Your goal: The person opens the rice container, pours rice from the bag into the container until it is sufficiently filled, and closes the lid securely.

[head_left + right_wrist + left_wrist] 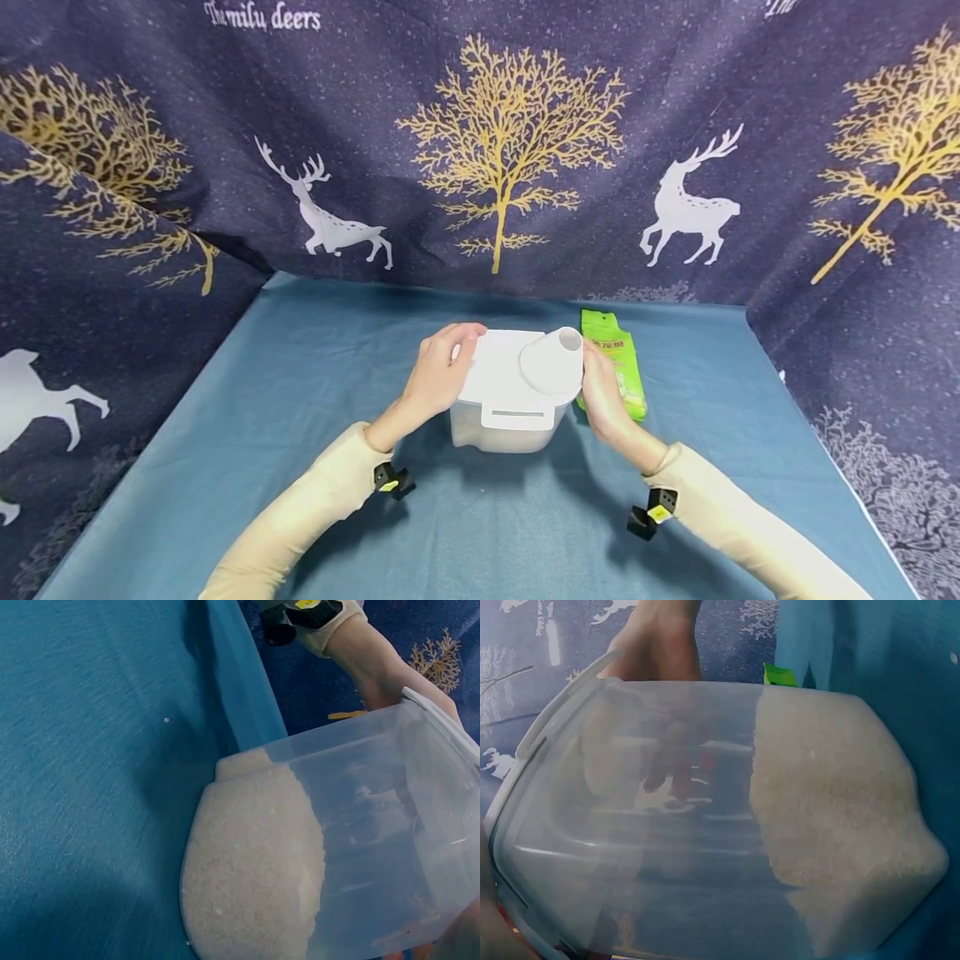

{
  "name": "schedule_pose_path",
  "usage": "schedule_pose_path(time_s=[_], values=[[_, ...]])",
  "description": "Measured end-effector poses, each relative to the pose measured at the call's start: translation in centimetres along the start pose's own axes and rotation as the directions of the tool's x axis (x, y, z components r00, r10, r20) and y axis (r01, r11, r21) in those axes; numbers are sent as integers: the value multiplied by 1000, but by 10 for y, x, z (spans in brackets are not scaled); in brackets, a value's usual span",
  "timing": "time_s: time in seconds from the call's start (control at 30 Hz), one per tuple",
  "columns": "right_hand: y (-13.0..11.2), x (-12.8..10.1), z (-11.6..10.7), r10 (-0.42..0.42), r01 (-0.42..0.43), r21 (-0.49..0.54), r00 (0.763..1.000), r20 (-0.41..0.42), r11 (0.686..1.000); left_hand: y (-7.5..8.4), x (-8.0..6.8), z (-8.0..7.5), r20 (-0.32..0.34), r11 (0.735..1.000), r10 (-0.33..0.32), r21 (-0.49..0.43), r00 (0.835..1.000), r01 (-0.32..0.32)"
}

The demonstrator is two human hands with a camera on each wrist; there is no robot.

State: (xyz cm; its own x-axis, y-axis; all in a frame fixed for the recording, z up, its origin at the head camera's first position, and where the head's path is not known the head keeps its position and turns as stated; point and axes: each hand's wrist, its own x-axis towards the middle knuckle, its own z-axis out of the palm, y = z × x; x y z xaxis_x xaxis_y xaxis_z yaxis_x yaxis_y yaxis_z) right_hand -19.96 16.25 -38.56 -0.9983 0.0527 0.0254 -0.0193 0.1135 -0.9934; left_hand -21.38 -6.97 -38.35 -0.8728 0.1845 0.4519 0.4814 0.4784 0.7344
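Note:
A translucent rice container (504, 437) with a white lid (491, 367) is between both hands over the blue cloth. On the lid's right side stands a white cup-like spout (551, 362). My left hand (441, 371) grips the lid's left edge. At the opposite side, my right hand (603, 396) holds the container near the spout, its fingers partly hidden. White rice (840, 795) fills the lower part, showing through the wall in the left wrist view. From the right wrist, the rice (251, 855) has a sloping surface. Whether the base touches the cloth, I cannot tell.
A bright green packet (630, 375) lies just behind and right of the right hand. Blue cloth (337, 333) covers the table. A dark curtain (562, 233) printed with deer and trees hangs behind it. Tiny white specks (166, 720) lie on the cloth.

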Motion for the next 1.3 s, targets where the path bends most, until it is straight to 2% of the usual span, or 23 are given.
schedule_pose_path(time_s=[0.13, 0.3, 0.43, 0.63, 0.87, 1.07, 1.2, 1.3], values=[[2, 1, -1, -2, 1, 14, 1000, 10, 1000, 2, -1, -2, 41, 1000, -13, 17, 999, 12], [5, 1, -2, -7, 2, 88, 999, 48, 996, 5, -1, -6, 109, 999, -40, 36, 993, 37], [4, 3, -3, -22, 16, 96, 998, 64, 995, 5, 1, -8, 126, 998, -51, 54, 991, 44], [-1, 4, -2, -3, -5, 93, 997, 76, 996, 6, 1, -6, 87, 996, -54, 69, 995, 48], [-3, 6, 1, 2, -9, 127, 998, 56, 992, 7, 2, -1, 5, 998, -7, 57, 1000, 6], [-2, 7, 2, 11, -16, 121, 999, 43, 992, 4, 1, 0, -8, 1000, 6, 31, 1000, -6], [-3, 9, 0, 2, -10, 124, 998, 64, 992, 1, 1, 1, -2, 999, -33, -11, 999, 33], [-4, 11, -3, 23, -38, 132, 993, 113, 991, -1, 3, 2, 32, 981, -149, -121, 988, 152]])
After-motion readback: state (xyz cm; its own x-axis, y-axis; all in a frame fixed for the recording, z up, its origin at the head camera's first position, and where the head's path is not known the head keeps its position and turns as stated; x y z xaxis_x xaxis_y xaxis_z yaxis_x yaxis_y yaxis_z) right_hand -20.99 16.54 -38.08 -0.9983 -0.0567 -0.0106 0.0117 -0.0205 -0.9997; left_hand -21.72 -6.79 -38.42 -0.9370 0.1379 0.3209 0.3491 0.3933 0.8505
